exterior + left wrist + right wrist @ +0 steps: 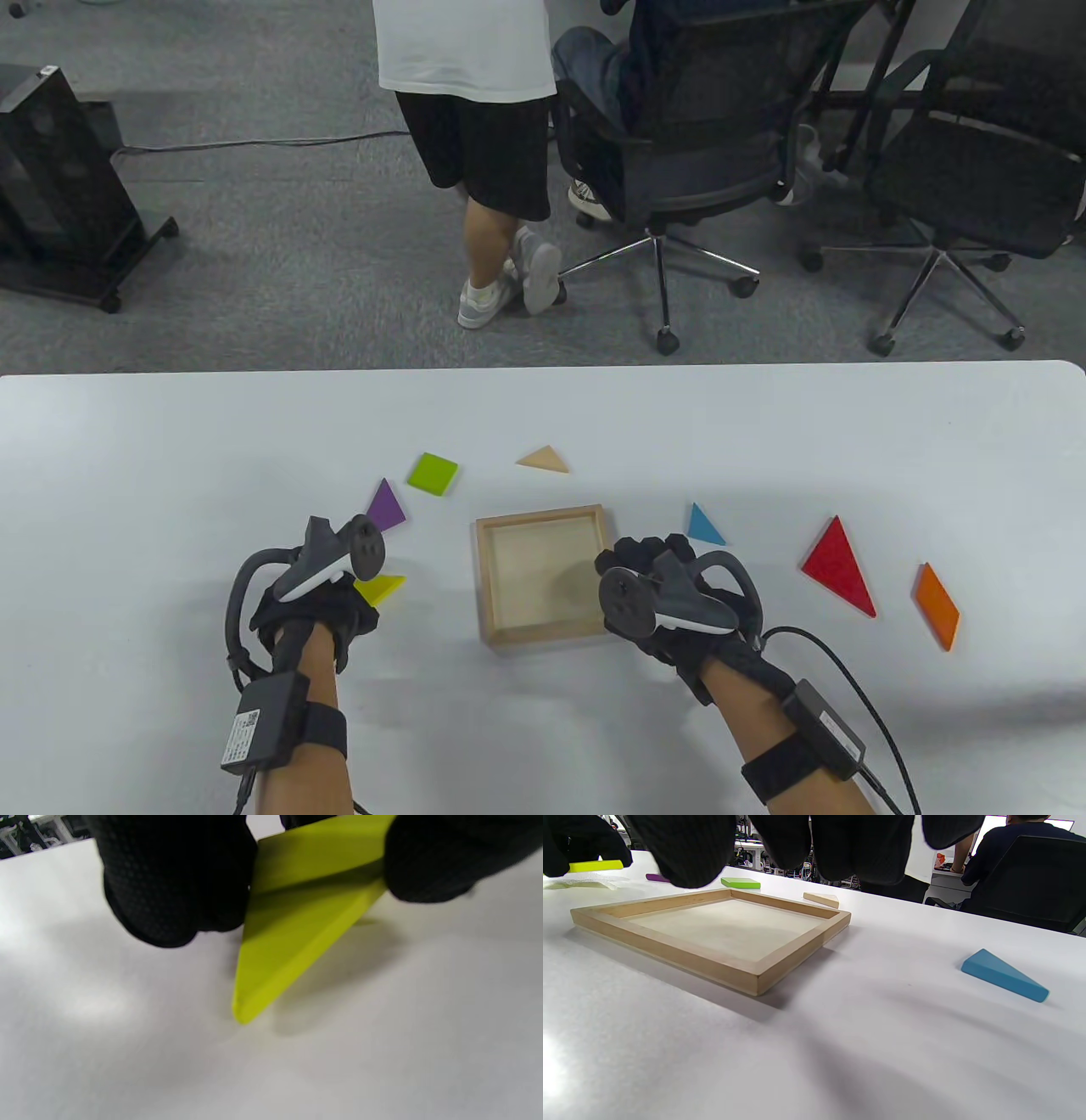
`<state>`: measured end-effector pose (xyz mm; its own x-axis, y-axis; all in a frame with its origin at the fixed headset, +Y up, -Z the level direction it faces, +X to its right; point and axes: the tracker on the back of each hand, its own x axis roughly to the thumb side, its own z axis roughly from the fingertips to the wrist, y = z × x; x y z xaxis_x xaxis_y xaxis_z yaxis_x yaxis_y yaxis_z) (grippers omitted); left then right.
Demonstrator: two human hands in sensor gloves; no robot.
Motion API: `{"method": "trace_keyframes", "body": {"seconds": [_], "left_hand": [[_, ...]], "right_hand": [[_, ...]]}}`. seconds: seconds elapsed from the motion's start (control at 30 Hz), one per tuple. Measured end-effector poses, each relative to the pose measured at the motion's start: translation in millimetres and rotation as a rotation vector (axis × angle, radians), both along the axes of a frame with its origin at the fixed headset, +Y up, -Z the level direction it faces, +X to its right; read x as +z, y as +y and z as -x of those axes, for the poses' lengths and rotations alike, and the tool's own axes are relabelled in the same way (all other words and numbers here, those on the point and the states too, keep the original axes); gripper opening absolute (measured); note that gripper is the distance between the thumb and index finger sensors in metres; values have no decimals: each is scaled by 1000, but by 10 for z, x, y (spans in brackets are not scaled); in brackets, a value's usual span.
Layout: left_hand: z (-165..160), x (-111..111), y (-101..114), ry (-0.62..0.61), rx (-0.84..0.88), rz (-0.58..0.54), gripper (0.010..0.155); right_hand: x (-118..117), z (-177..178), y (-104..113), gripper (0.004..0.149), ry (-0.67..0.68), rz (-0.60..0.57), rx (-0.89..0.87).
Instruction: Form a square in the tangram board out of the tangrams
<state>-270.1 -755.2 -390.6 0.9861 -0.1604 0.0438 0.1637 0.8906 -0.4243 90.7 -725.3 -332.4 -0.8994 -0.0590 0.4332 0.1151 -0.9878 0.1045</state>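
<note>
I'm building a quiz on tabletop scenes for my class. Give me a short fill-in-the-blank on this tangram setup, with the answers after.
1. The left hand pinches the ____ triangle.
2. The wooden tangram board holds ____ pieces so far.
3. The piece lying nearest the right hand is the ____ triangle.
4. The orange piece lies to the right of the ____ triangle.

Missing words: yellow; no; blue; red

Pale unpainted wood tangram board [793,952]; matt white table [170,475]; knitted black cloth fingers [169,878]
</note>
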Motion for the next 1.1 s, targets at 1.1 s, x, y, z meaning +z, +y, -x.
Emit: {"method": "trace_keyframes", "body": {"seconds": [1.1], "left_hand": [[-1877, 87, 504, -544, -39, -168, 89]], "right_hand": [[-36, -84, 20, 72, -15, -17, -20]]}}
